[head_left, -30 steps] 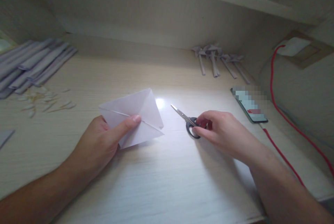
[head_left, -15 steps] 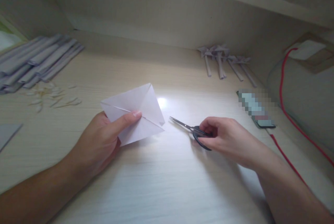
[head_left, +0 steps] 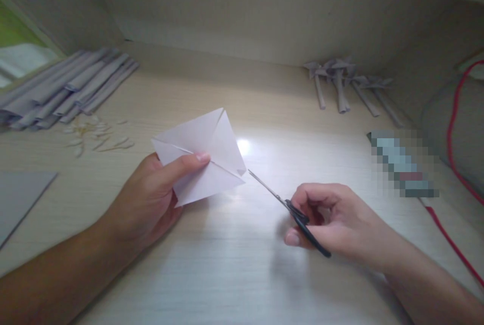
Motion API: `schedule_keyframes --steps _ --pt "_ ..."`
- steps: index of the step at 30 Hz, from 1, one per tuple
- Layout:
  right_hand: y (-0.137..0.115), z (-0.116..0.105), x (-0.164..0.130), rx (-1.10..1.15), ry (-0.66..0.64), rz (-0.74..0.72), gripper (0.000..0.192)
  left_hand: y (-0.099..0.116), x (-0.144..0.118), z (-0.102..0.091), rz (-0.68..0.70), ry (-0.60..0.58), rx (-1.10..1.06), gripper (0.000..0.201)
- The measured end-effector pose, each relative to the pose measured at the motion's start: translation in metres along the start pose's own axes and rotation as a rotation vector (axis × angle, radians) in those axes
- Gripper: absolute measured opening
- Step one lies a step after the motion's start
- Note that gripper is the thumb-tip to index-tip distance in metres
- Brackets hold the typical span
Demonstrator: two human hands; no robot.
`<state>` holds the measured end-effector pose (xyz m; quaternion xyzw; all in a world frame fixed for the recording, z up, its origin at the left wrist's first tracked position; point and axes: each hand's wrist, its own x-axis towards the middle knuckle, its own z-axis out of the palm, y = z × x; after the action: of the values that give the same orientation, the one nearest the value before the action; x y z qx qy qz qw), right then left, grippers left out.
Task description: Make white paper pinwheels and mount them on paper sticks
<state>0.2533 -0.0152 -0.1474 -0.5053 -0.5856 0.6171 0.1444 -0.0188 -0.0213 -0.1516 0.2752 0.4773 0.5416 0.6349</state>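
A square of white paper [head_left: 200,136] with diagonal creases is pinched in my left hand [head_left: 151,188], thumb on top near its middle and the other fingers hidden beneath. Slits run in along the diagonals from its corners. My right hand [head_left: 336,219] holds black-handled scissors [head_left: 295,207], fingers around the loops. The scissors' blades look closed, and their tips point at the paper's right corner, just short of it.
Rolled paper tubes [head_left: 71,88] are piled at the back left, with several cotton swabs [head_left: 98,133] before them. Paper pinwheels on sticks [head_left: 342,83] lie at the back right. A phone [head_left: 403,163] with a red cable [head_left: 454,244] lies right. A grey sheet [head_left: 22,199] is at the left edge.
My right hand has turned the scissors, so the handles sit lower and the tips are closer to the paper's right corner. The whole view has shifted slightly. The left hand keeps its hold.
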Motion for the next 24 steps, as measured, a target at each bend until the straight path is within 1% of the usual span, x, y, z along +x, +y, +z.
schedule_keyframes --steps 4,9,15,24 --pt "0.0000 0.0001 -0.0016 0.020 -0.041 0.011 0.037 -0.0010 -0.0017 0.0032 0.007 0.031 0.034 0.040" --pt "0.0018 -0.0003 -0.0024 -0.006 -0.032 -0.015 0.040 -0.0034 -0.0045 0.0038 -0.013 0.052 0.048 0.046" --pt "0.0019 -0.0003 -0.0023 -0.030 -0.027 -0.018 0.042 -0.0047 -0.0027 0.0033 0.015 0.035 0.069 0.045" --pt "-0.0010 0.0005 -0.0019 -0.035 -0.022 0.011 0.043 -0.0039 -0.0020 0.0032 0.020 0.025 0.067 0.039"
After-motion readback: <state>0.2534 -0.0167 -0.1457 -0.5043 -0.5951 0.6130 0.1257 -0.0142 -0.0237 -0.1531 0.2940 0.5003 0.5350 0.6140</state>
